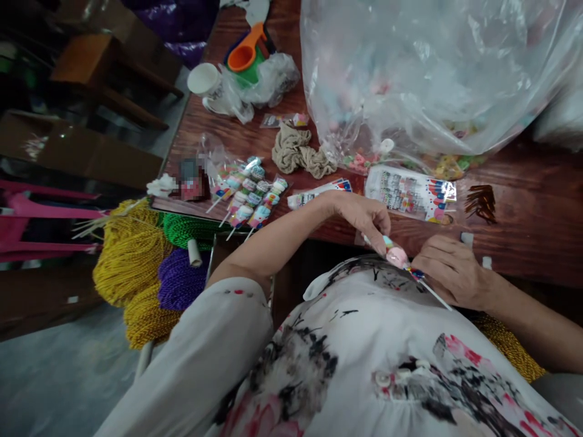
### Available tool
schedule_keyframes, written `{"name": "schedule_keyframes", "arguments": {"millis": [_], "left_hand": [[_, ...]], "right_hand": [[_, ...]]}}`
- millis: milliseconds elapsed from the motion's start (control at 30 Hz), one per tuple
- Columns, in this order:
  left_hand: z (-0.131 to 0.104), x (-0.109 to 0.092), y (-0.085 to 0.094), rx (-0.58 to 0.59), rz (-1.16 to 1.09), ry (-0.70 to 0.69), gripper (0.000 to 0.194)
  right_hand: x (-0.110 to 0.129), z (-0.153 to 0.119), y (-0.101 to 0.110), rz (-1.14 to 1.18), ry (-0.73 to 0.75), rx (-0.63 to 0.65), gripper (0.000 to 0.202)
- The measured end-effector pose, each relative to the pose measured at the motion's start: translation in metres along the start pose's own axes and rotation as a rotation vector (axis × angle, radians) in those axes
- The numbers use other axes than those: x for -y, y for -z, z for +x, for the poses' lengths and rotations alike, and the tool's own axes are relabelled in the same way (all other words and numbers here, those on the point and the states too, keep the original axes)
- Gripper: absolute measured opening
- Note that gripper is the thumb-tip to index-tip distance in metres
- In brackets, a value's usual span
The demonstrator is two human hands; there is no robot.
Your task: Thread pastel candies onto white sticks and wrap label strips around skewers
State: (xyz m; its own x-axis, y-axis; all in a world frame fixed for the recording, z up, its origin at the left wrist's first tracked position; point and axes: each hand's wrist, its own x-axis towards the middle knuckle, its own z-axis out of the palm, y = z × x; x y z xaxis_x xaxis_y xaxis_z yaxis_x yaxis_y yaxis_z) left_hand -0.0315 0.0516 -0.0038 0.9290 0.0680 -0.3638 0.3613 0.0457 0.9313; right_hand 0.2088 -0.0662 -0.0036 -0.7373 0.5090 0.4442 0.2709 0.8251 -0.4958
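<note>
Close against my shirt, at the table's front edge, a wrapped candy skewer [397, 257] on a white stick slants down to the right between my hands. My left hand [367, 217] is closed around its upper end, thumb along the wrapper. My right hand [450, 267] has its fingers curled in at the wrapper's lower end, where the stick comes out. What those fingertips pinch is partly hidden. Several finished-looking candy skewers [255, 197] lie side by side to the left. Beyond my hands are printed wrappers [403, 188] and a bunch of brown twist ties [480, 203].
A large clear plastic bag [423, 73] of colourful candy fills the back right. Beige crumpled cloth [296, 150], a white cup [203, 80] and an orange scoop [243, 56] sit farther left. Yellow cord bundles [130, 261] hang beside the table's left edge.
</note>
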Motion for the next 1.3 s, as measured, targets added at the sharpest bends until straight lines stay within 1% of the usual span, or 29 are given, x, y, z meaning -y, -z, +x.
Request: {"name": "schedule_keyframes", "arguments": {"millis": [67, 100, 133, 167, 200, 233, 267, 300, 333, 367, 400, 433, 467, 533, 567, 600, 667, 700, 733, 833, 867, 900, 967, 1033, 1100, 1133, 1200, 1233, 1300], "left_hand": [[-0.013, -0.022, -0.004, -0.322, 0.195, -0.114, 0.024], [-0.018, -0.036, -0.013, -0.509, 0.304, -0.201, 0.021], [-0.02, -0.051, -0.026, -0.656, 0.423, -0.296, 0.016], [-0.02, -0.063, -0.042, -0.777, 0.535, -0.397, 0.009], [-0.016, -0.072, -0.058, -0.822, 0.677, -0.506, 0.008], [-0.01, -0.075, -0.074, -0.762, 0.868, -0.609, 0.015], [-0.002, -0.071, -0.086, -0.614, 1.077, -0.678, 0.02], [0.008, -0.063, -0.094, -0.467, 1.197, -0.715, 0.023], [0.018, -0.05, -0.095, -0.434, 1.225, -0.683, 0.022], [0.026, -0.036, -0.091, -0.474, 1.179, -0.581, 0.019], [0.033, -0.023, -0.082, -0.535, 1.048, -0.498, 0.015], [0.037, -0.012, -0.07, -0.673, 0.837, -0.395, 0.014], [0.039, -0.004, -0.058, -0.816, 0.619, -0.361, 0.018], [0.037, 0.0, -0.041, -0.989, 0.315, -0.407, 0.026], [0.035, -0.003, -0.038, -1.045, 0.249, -0.445, 0.029], [0.034, -0.006, -0.038, -1.087, 0.227, -0.469, 0.035], [0.033, -0.01, -0.044, -1.146, 0.173, -0.458, 0.057], [0.035, -0.01, -0.049, -1.132, 0.087, -0.435, 0.066], [0.036, -0.009, -0.054, -1.071, -0.044, -0.415, 0.071], [0.04, 0.0, -0.066, -0.747, -0.453, -0.37, 0.061], [0.04, 0.002, -0.069, -0.678, -0.515, -0.36, 0.057], [0.039, 0.004, -0.071, -0.662, -0.529, -0.36, 0.053], [0.035, 0.006, -0.073, -0.768, -0.413, -0.374, 0.045], [0.028, 0.006, -0.074, -0.959, -0.135, -0.383, 0.035], [0.02, 0.008, -0.075, -1.112, 0.229, -0.388, 0.025], [0.016, 0.011, -0.076, -1.15, 0.408, -0.39, 0.023], [0.007, 0.017, -0.08, -1.158, 0.703, -0.394, 0.025], [0.001, 0.02, -0.083, -1.144, 0.814, -0.397, 0.026], [-0.013, 0.027, -0.092, -1.098, 0.946, -0.404, 0.026]], "right_hand": [[-0.006, -0.002, -0.002, -0.054, 0.009, -0.026, 0.025], [-0.011, -0.001, -0.004, -0.064, 0.004, -0.049, 0.026], [-0.017, 0.001, -0.005, -0.048, -0.034, -0.082, 0.025], [-0.023, 0.004, -0.004, -0.014, -0.085, -0.113, 0.023], [-0.029, 0.008, -0.003, 0.027, -0.144, -0.148, 0.021], [-0.033, 0.012, 0.0, 0.07, -0.211, -0.187, 0.02], [-0.036, 0.017, 0.004, 0.113, -0.285, -0.226, 0.019], [-0.036, 0.022, 0.008, 0.156, -0.361, -0.267, 0.018], [-0.033, 0.026, 0.012, 0.201, -0.435, -0.306, 0.017], [-0.029, 0.029, 0.014, 0.245, -0.501, -0.342, 0.015], [-0.023, 0.031, 0.015, 0.291, -0.548, -0.371, 0.013], [-0.017, 0.031, 0.013, 0.342, -0.582, -0.381, 0.013], [-0.013, 0.029, 0.01, 0.395, -0.601, -0.374, 0.013], [-0.009, 0.024, -0.001, 0.48, -0.606, -0.323, 0.016], [-0.011, 0.021, -0.006, 0.494, -0.599, -0.315, 0.017], [-0.014, 0.019, -0.011, 0.474, -0.585, -0.323, 0.018], [-0.024, 0.017, -0.014, 0.316, -0.525, -0.414, 0.015], [-0.028, 0.017, -0.013, 0.201, -0.478, -0.47, 0.013], [-0.032, 0.018, -0.012, 0.088, -0.42, -0.514, 0.012], [-0.036, 0.024, -0.009, -0.146, -0.233, -0.554, 0.016], [-0.036, 0.025, -0.01, -0.179, -0.186, -0.552, 0.016], [-0.036, 0.026, -0.012, -0.196, -0.165, -0.552, 0.016], [-0.036, 0.027, -0.018, -0.167, -0.21, -0.568, 0.014], [-0.035, 0.028, -0.025, 0.003, -0.375, -0.604, 0.009], [-0.031, 0.029, -0.031, 0.359, -0.595, -0.631, 0.007], [-0.028, 0.029, -0.034, 0.601, -0.707, -0.615, 0.011], [-0.018, 0.031, -0.043, 1.076, -0.871, -0.494, 0.02], [-0.012, 0.032, -0.048, 1.248, -0.916, -0.408, 0.024], [0.001, 0.034, -0.061, 1.445, -0.958, -0.227, 0.029]]}}
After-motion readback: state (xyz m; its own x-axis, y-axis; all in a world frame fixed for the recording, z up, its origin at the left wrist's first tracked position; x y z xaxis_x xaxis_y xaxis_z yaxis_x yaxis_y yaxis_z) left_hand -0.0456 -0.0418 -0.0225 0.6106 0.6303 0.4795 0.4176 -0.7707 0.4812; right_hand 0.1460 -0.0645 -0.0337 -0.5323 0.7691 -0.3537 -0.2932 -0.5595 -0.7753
